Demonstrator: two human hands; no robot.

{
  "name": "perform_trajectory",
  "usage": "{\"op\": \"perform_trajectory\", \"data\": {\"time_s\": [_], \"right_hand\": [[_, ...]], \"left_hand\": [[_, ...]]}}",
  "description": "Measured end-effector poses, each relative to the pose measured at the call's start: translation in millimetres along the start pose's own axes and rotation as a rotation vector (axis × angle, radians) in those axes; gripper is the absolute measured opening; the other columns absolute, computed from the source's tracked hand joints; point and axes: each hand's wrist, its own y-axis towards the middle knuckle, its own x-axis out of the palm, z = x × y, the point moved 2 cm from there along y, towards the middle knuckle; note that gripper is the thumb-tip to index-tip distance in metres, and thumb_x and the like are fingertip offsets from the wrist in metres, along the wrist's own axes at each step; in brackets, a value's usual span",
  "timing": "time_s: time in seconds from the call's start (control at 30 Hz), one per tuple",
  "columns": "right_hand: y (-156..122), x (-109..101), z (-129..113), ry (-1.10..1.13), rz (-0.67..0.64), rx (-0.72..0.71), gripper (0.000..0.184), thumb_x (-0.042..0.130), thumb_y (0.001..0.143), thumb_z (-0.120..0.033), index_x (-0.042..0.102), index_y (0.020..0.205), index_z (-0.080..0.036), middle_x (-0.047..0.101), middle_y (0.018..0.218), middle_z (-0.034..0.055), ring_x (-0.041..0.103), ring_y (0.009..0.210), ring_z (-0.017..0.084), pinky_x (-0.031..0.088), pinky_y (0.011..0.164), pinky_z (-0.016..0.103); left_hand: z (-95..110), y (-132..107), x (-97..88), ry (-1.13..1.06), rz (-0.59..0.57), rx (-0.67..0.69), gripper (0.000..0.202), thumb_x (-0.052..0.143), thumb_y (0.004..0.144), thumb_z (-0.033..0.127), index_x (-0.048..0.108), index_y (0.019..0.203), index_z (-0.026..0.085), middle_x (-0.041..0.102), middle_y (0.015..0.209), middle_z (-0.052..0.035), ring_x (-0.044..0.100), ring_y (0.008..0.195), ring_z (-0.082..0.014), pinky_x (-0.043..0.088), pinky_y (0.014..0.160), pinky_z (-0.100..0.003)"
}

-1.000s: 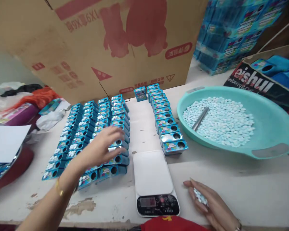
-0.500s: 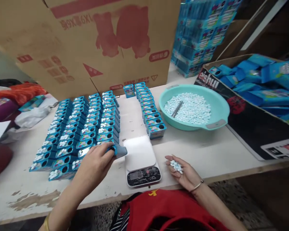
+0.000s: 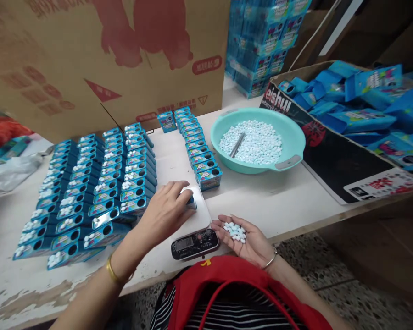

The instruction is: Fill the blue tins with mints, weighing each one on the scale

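My left hand is closed round a small blue tin and rests it on the white kitchen scale. My right hand lies palm up at the table edge, just right of the scale, cupping a small heap of pale blue tablets. Several rows of blue tins, many filled with tablets, lie to the left of the scale. A shorter row of tins runs behind it.
A teal basin of tablets with a metal scoop stands at the back right. A big cardboard box fills the back. To the right is a carton of blue packs. Stacked blue packages stand behind.
My left hand picked a tin from the rows and carried it right onto the scale. My right hand stayed palm up with the tablets. The view pulled back and shifted right.
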Motion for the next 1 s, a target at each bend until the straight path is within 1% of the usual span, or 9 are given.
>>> {"op": "perform_trajectory", "data": {"time_s": [0.07, 0.13, 0.2, 0.3, 0.37, 0.53, 0.73, 0.87, 1.0], "right_hand": [[0.6, 2.0, 3.0, 0.026, -0.039, 0.028, 0.022, 0.046, 0.088, -0.018, 0.063, 0.096, -0.007, 0.072, 0.094, 0.0136, 0.070, 0.089, 0.018, 0.056, 0.078, 0.028], [1.3, 2.3, 6.4, 0.038, -0.073, 0.057, 0.022, 0.047, 0.088, -0.022, 0.064, 0.093, -0.009, 0.073, 0.088, 0.0102, 0.071, 0.079, 0.016, 0.057, 0.072, 0.027], [1.6, 0.1, 9.2, 0.012, -0.072, 0.068, 0.022, 0.050, 0.086, -0.026, 0.065, 0.091, -0.011, 0.073, 0.085, 0.0085, 0.070, 0.073, 0.016, 0.057, 0.066, 0.027], [0.2, -6.4, 10.4, -0.072, -0.003, 0.035, 0.026, 0.054, 0.082, -0.029, 0.066, 0.099, -0.013, 0.073, 0.094, 0.0100, 0.069, 0.087, 0.021, 0.057, 0.073, 0.031], [-1.8, -10.9, 10.1, -0.084, 0.056, 0.013, 0.032, 0.054, 0.081, -0.030, 0.065, 0.107, -0.015, 0.071, 0.103, 0.0098, 0.066, 0.100, 0.023, 0.055, 0.083, 0.034], [-7.8, -14.8, 11.3, -0.027, 0.186, 0.043, 0.033, 0.050, 0.082, -0.026, 0.063, 0.111, -0.017, 0.069, 0.110, 0.0079, 0.061, 0.110, 0.022, 0.051, 0.092, 0.037], [-8.4, -5.5, 13.3, -0.014, 0.213, 0.051, 0.027, 0.049, 0.083, -0.024, 0.066, 0.103, -0.017, 0.070, 0.109, 0.0076, 0.059, 0.114, 0.022, 0.050, 0.095, 0.037], [-4.8, 0.7, 14.4, -0.017, 0.166, 0.056, 0.022, 0.049, 0.083, -0.023, 0.067, 0.094, -0.017, 0.070, 0.107, 0.0079, 0.060, 0.112, 0.022, 0.050, 0.094, 0.037], [0.9, 14.2, 12.4, 0.067, 0.035, 0.037, 0.022, 0.045, 0.086, -0.019, 0.066, 0.089, -0.014, 0.072, 0.096, 0.0075, 0.065, 0.102, 0.018, 0.051, 0.092, 0.034]], "left_hand": [[21.7, -4.6, 1.6, -0.129, 0.062, 0.014, 0.023, 0.048, 0.089, 0.033, 0.053, 0.104, 0.016, 0.056, 0.111, -0.0120, 0.052, 0.099, -0.0228, 0.046, 0.080, -0.038], [49.2, -6.6, 15.8, -0.270, 0.014, 0.069, 0.023, 0.044, 0.090, 0.027, 0.051, 0.109, 0.016, 0.056, 0.104, -0.0105, 0.054, 0.091, -0.0191, 0.048, 0.074, -0.032], [74.9, -5.8, 38.5, -0.315, -0.049, 0.095, 0.027, 0.043, 0.090, 0.022, 0.048, 0.115, 0.016, 0.056, 0.102, -0.0105, 0.054, 0.087, -0.0184, 0.048, 0.068, -0.030], [100.1, -1.7, 71.9, -0.255, -0.103, 0.042, 0.023, 0.041, 0.089, 0.021, 0.051, 0.110, 0.015, 0.055, 0.102, -0.0118, 0.056, 0.082, -0.0195, 0.048, 0.060, -0.030], [108.6, 0.7, 85.8, -0.234, -0.153, 0.015, 0.021, 0.038, 0.091, 0.021, 0.052, 0.105, 0.016, 0.055, 0.102, -0.0115, 0.056, 0.079, -0.0191, 0.046, 0.054, -0.028], [114.6, 0.2, 92.8, -0.255, -0.221, 0.015, 0.021, 0.034, 0.092, 0.024, 0.052, 0.103, 0.018, 0.054, 0.099, -0.0104, 0.055, 0.076, -0.0184, 0.037, 0.045, -0.023], [111.2, -4.9, 90.7, -0.296, -0.149, 0.011, 0.023, 0.031, 0.093, 0.023, 0.052, 0.100, 0.018, 0.053, 0.093, -0.0092, 0.053, 0.074, -0.0167, 0.038, 0.048, -0.024], [104.3, -8.8, 87.7, -0.293, -0.122, 0.026, 0.018, 0.037, 0.090, 0.020, 0.054, 0.095, 0.016, 0.054, 0.094, -0.0105, 0.054, 0.075, -0.0180, 0.043, 0.053, -0.027], [88.1, -11.9, 75.7, -0.391, -0.013, 0.034, 0.017, 0.039, 0.087, 0.013, 0.055, 0.093, 0.013, 0.055, 0.094, -0.0109, 0.054, 0.079, -0.0180, 0.048, 0.062, -0.029]]}}
